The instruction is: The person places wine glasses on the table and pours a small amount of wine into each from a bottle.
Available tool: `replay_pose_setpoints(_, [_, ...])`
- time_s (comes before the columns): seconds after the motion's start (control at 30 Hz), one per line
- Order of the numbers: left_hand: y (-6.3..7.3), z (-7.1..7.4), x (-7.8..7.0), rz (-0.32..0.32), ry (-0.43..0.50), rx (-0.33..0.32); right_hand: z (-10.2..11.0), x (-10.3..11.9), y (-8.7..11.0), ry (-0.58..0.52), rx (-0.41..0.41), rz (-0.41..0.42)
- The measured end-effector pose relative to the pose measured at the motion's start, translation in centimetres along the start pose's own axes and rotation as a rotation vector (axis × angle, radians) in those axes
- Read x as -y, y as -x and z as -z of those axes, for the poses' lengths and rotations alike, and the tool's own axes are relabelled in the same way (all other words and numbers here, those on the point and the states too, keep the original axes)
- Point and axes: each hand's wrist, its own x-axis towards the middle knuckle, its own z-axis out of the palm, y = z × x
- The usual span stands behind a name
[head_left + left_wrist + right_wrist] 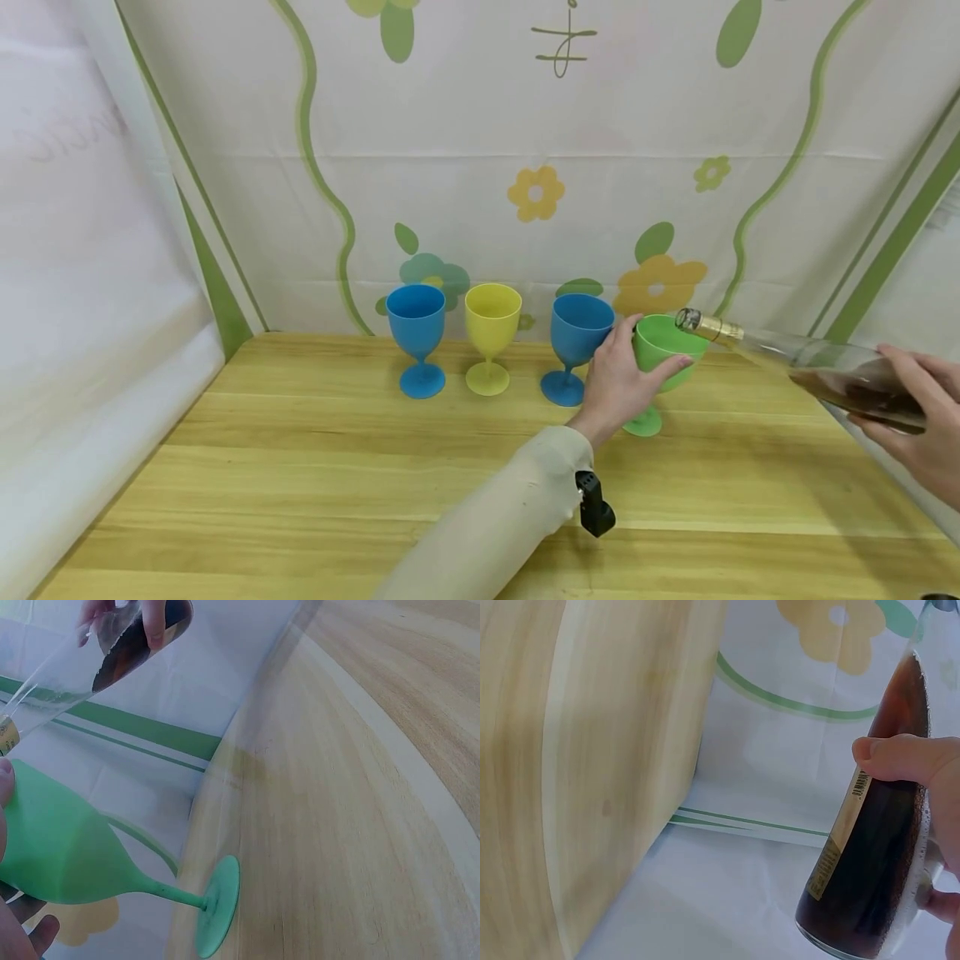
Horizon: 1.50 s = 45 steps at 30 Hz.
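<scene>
A green plastic goblet [667, 333] is at the right end of a row of goblets. My left hand [621, 379] grips its bowl, thumb on the near side. In the left wrist view the goblet's round foot [218, 907] is right at the tabletop. My right hand [930, 446] holds a clear glass bottle [780, 348] by its lower body, tilted so the open mouth overlaps the goblet's rim in the head view. Dark brown liquid [877, 847] lies along the lower part of the bottle. Fingers hide part of the goblet's bowl.
Left of the green goblet stand a blue goblet [581, 329], a yellow goblet [492, 325] and another blue goblet [416, 321], all upright on the wooden table [300, 483]. Behind hangs a white flowered cloth [450, 108], with more cloth at both sides.
</scene>
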Motion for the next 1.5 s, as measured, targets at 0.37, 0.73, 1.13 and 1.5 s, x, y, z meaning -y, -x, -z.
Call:
replay_pose_setpoints(0.37, [0.0, 0.0, 0.0, -0.001, -0.014, -0.008, 0.7, 0.4, -0.7, 0.022, 0.057, -0.021])
replay_pose_setpoints(0.73, [0.0, -0.1, 0.1, -0.011, -0.023, -0.005, 1.0, 0.3, -0.5, 0.087, 0.108, -0.043])
replay_pose_setpoints(1.13, [0.2, -0.2, 0.1, -0.022, -0.017, -0.012, 1.1, 0.4, -1.2, 0.085, 0.104, -0.062])
replay_pose_setpoints(1.5, [0.4, -0.4, -0.1, -0.043, -0.059, -0.039, 1.5, 0.3, -1.7, 0.105, 0.112, -0.052])
